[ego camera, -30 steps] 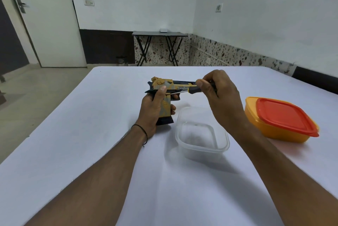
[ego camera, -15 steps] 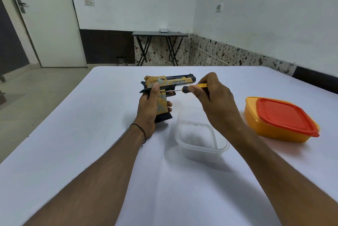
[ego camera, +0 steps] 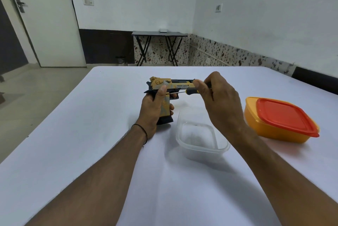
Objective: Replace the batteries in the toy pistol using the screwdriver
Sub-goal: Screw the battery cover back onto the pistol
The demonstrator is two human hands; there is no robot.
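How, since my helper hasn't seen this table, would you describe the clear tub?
On the white table, look just right of the left hand holding the pistol. The tub sits there, left of the yellow box. Unlike that box with its red lid, it is clear and lidless.

Pistol (ego camera: pixel 180 85) left of tub (ego camera: pixel 203 152), lidded box (ego camera: pixel 270 130) right

My left hand (ego camera: pixel 152 110) covers most of the grip of the toy pistol (ego camera: pixel 175 86). Of the screwdriver (ego camera: pixel 183 92) I see only a sliver of shaft and the handle's front. The rest is buried in the fingers (ego camera: pixel 213 79) of my right hand (ego camera: pixel 219 101). Its tip goes behind my left thumb, so I cannot tell whether it sits in a screw. My right thumb hides the muzzle. The slide's finer print is too small to read. Both forearms run off the bottom edge.
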